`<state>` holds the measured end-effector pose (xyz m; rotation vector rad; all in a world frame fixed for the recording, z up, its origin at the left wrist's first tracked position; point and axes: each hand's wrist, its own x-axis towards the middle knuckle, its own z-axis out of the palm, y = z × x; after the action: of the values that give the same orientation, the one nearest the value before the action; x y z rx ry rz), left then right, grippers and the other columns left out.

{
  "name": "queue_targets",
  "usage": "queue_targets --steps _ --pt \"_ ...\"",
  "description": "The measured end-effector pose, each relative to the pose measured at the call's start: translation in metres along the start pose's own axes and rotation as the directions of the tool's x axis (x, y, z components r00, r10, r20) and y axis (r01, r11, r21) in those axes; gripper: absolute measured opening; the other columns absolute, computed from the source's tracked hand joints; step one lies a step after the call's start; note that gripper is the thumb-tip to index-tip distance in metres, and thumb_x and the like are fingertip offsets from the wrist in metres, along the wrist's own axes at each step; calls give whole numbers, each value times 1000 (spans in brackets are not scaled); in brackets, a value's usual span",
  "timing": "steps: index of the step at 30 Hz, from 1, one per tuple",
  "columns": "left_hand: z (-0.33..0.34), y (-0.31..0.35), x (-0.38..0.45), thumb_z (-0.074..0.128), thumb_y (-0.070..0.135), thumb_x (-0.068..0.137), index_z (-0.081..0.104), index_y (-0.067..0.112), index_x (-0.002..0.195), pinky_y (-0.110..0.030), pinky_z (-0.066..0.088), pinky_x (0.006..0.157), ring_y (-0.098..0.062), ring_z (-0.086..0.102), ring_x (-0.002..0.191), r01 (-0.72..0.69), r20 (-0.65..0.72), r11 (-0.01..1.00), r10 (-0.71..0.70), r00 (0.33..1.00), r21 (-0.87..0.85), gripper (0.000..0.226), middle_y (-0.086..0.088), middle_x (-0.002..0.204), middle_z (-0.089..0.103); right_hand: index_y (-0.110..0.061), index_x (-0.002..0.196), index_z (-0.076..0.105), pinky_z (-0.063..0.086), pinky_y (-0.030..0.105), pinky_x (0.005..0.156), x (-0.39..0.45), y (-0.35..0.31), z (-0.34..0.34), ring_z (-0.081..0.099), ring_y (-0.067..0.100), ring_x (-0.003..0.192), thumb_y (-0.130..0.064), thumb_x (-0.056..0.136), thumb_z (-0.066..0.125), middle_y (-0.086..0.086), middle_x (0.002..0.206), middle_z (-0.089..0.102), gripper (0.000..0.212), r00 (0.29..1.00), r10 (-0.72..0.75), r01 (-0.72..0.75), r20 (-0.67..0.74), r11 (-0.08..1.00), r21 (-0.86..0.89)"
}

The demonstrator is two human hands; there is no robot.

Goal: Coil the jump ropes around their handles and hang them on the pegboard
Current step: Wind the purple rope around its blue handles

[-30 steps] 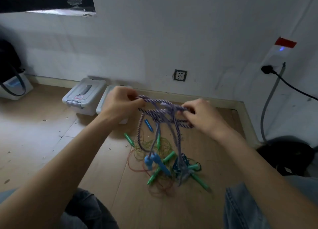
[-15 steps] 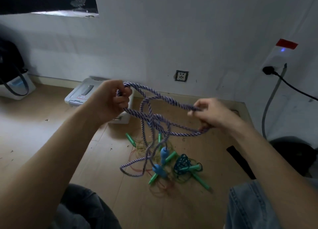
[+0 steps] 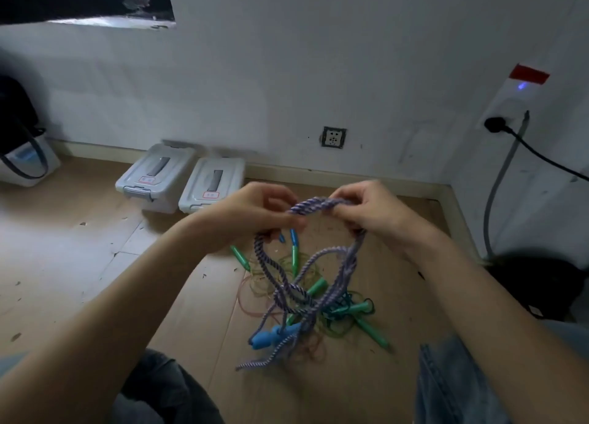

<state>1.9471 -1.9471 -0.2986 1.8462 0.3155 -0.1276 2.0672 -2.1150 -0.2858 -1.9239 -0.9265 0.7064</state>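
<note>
The purple braided rope (image 3: 318, 205) is pinched in both grips, left hand (image 3: 255, 214) and right hand (image 3: 369, 213); gathering is underway. Next, the blue handles (image 3: 274, 336) hanging below must be wound.

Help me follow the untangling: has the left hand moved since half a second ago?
Yes. The left hand has swung right, off the storage boxes, meeting the right hand on the purple rope.

Bare room: wall socket (image 3: 333, 137), storage boxes (image 3: 155, 176)

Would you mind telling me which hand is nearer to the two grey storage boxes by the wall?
Left. The left hand is just right of the grey storage boxes; the right hand is further right.
</note>
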Motion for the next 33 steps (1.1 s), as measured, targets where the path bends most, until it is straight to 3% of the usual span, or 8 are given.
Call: queue_targets --steps 6,9,13,16,19,25,30,33 --pt "6 -40 7 54 17 87 62 8 88 -23 46 63 -18 56 76 252 -130 617 -236 963 746 12 -1 78 58 -14 72 60 40 22 47 5 0 -15 39 5 40 -5 88 57 -11 42 44 19 859 -8 305 -513 812 498" --pt "6 -35 6 43 16 95 62 2 94 -28 50 70 -19 61 75 317 -210 836 -247 946 447 24 -9 86 63 -9 71 59 29 16 37 6 2 -19 29 6 33 -28 95 50 -10 36 33 32 905 72 167 -419 846 506" --pt "0 8 -5 39 24 97 58 8 77 -16 46 41 -7 59 44 11 -424 949 -151 893 -316 32 -1 63 65 -13 76 63 32 13 37 1 14 -13 41 3 37 -42 89 54 -13 41 50 33 982 163 -185 -93 918 -350" --pt "1 28 -12 43 26 96 59 10 73 -14 39 37 -6 50 38 -187 -510 954 44 859 -234 32 4 51 61 -18 122 51 49 23 78 1 18 3 60 10 95 -36 82 67 -1 113 62 48 975 201 -139 91 880 -454" --pt "14 28 -14 56 17 89 60 13 73 -14 40 38 0 47 37 -147 -338 988 125 933 -39 17 7 45 58 -29 140 29 32 28 100 0 5 10 40 7 125 -36 72 77 -8 140 42 84 998 -36 46 46 973 -227" --pt "7 11 -3 63 23 83 64 17 75 -12 36 38 -1 48 43 -153 -226 985 169 959 85 10 7 51 61 -11 95 63 49 27 67 -1 -3 12 55 8 61 -18 89 57 -6 66 57 11 982 -171 158 82 977 143" --pt "19 -22 9 55 19 89 64 9 95 -20 49 64 -17 60 80 70 -112 749 5 994 659 15 -6 94 67 -12 75 59 44 19 56 -3 -8 1 34 6 45 -24 89 50 -11 48 37 20 973 -217 224 -83 786 575" --pt "18 -19 12 49 22 93 63 9 93 -23 51 74 -17 63 80 81 -156 769 24 988 635 19 -5 88 65 -13 76 56 43 19 54 -1 -2 -5 34 4 42 -20 95 46 -13 45 36 22 972 -133 210 -192 860 465"
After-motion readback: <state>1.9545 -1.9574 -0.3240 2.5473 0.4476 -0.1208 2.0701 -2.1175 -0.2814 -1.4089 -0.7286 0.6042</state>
